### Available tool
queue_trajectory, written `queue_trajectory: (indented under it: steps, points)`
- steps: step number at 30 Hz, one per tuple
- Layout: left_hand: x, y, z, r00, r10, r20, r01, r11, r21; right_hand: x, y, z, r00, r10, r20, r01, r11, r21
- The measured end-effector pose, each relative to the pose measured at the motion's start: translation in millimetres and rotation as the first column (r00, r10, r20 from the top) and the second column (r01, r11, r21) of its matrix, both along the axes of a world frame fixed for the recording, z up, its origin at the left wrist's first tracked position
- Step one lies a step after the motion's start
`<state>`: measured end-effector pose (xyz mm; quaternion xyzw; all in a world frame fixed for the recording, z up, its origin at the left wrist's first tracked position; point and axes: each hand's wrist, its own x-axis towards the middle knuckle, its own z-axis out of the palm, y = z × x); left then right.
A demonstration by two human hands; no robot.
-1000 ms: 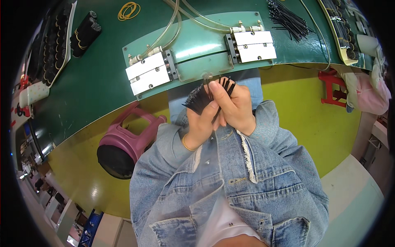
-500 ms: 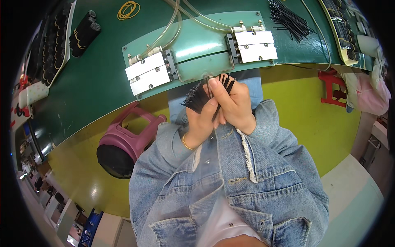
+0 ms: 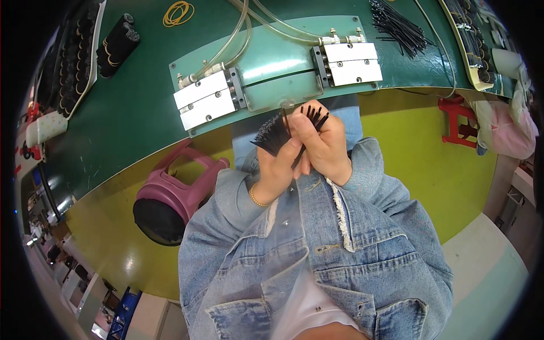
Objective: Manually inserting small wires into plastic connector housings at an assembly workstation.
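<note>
My left hand [image 3: 275,170] is closed round a fanned bundle of thin black rods [image 3: 268,136], whose pale-tipped ends spread out to the left. Pressed up against it, my right hand [image 3: 328,150] grips several more black rods [image 3: 316,115] that poke out above its fingers. Its thumb lies across the top, close to one rod that stands upright between the hands. The fingers hide the middle of both groups. Just beyond my hands is the front edge of a green fixture plate [image 3: 281,99].
Two white clamp blocks [image 3: 204,102] [image 3: 352,63] with clear air hoses [image 3: 229,42] sit on the plate. Loose black rods [image 3: 399,28] lie at the back right, banded bundles [image 3: 118,46] and yellow rubber bands [image 3: 178,13] at the back left. A purple stool [image 3: 181,181] stands left, a red stool [image 3: 458,122] right.
The rods in my right hand have fanned a little further apart and tilted to the right. My right thumb has shifted slightly; both hands stay in nearly the same place.
</note>
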<state>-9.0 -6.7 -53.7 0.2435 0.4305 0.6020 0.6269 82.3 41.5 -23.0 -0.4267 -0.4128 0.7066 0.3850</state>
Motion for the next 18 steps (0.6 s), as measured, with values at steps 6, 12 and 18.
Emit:
queue_trajectory:
  steps: [6,12,18]
  points:
    - [-0.8,0.6,-0.7,0.996,-0.028,0.089,0.024,0.998,0.052,0.3,1.4,-1.4,0.997,0.051,0.057,-0.05,0.999,-0.023]
    - [-1.6,1.5,-2.9,0.998,-0.042,0.038,0.041,0.999,0.029,-1.5,1.3,-4.6,0.998,0.009,0.061,-0.009,1.0,-0.003]
    - [-0.4,2.1,-1.4,1.0,-0.024,-0.013,0.024,1.0,0.007,-1.6,1.3,-5.3,0.997,0.012,0.075,-0.011,1.0,-0.011]
